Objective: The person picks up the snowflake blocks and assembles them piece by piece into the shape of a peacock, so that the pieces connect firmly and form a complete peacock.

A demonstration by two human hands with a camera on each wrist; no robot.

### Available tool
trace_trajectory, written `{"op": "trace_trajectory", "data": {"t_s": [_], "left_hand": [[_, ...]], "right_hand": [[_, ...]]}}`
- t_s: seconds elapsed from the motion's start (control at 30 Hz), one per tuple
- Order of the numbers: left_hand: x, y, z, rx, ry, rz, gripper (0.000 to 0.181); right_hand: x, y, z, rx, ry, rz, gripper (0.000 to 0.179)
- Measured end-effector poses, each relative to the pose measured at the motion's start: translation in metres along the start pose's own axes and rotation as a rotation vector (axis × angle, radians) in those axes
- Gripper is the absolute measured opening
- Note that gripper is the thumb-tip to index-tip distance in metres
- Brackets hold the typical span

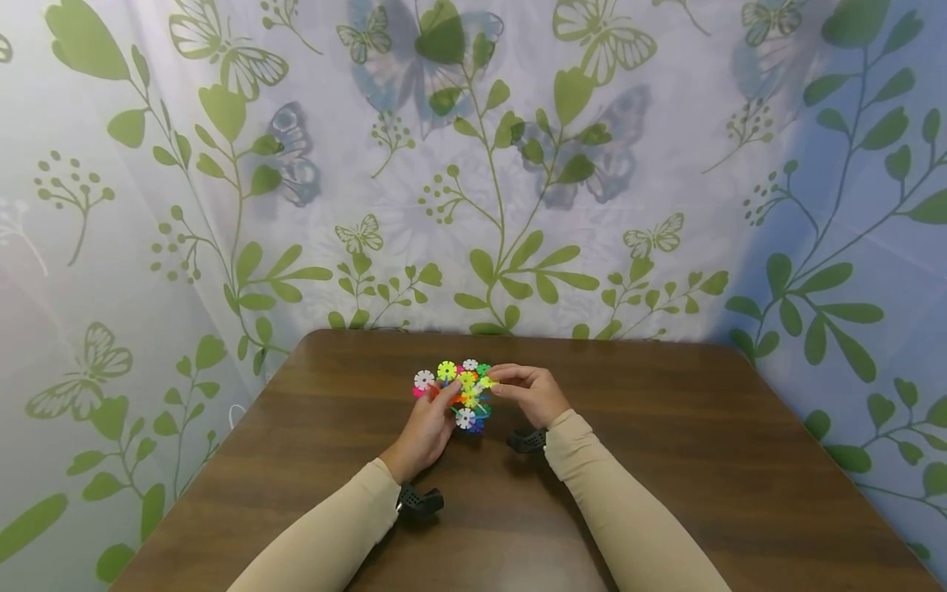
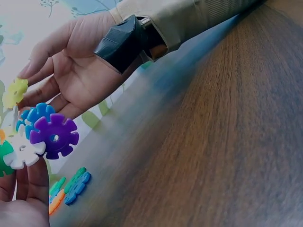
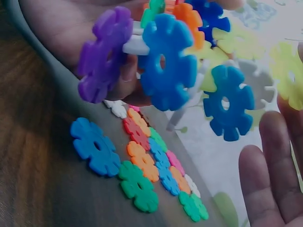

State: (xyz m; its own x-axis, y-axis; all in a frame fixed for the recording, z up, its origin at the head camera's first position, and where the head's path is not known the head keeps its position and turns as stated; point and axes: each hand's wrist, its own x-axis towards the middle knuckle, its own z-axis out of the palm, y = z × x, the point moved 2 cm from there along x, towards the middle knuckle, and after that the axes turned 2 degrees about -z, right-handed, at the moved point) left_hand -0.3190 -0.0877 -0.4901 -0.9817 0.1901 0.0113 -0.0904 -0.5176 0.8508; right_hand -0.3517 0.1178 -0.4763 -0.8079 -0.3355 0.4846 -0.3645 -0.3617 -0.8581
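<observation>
A cluster of flower-shaped plastic discs, slotted together in several colours, is gripped in my left hand (image 1: 425, 432), thumb on top. A purple disc (image 2: 54, 137) and a white disc (image 2: 23, 149) face the left wrist view. My right hand (image 1: 534, 395) pinches a yellow disc (image 2: 15, 92) between thumb and fingers at the cluster's right side. Whether that disc is slotted into the cluster I cannot tell. In the right wrist view, blue discs (image 3: 169, 61) stand out from the cluster, and my right hand's other fingers (image 3: 277, 165) stretch out below the yellow disc (image 3: 289, 71).
Loose discs (image 3: 142, 161) in several colours lie on the brown wooden table (image 1: 651, 460) beneath and beyond the cluster. Black devices (image 1: 420, 500) are worn at both wrists. A curtain (image 1: 459, 247) with leaf and butterfly prints hangs behind the table's far edge.
</observation>
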Motion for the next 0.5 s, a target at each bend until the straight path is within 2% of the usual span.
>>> {"op": "trace_trajectory", "data": {"t_s": [0.33,0.5], "left_hand": [[-0.002,-0.002,0.000,0.055,-0.021,0.008,0.072],[-0.003,0.000,-0.001,0.121,0.021,0.003,0.079]], "right_hand": [[-0.001,0.003,0.007,0.010,-0.030,0.006,0.024],[0.000,0.002,0.011,0.013,-0.034,0.014,0.024]]}}
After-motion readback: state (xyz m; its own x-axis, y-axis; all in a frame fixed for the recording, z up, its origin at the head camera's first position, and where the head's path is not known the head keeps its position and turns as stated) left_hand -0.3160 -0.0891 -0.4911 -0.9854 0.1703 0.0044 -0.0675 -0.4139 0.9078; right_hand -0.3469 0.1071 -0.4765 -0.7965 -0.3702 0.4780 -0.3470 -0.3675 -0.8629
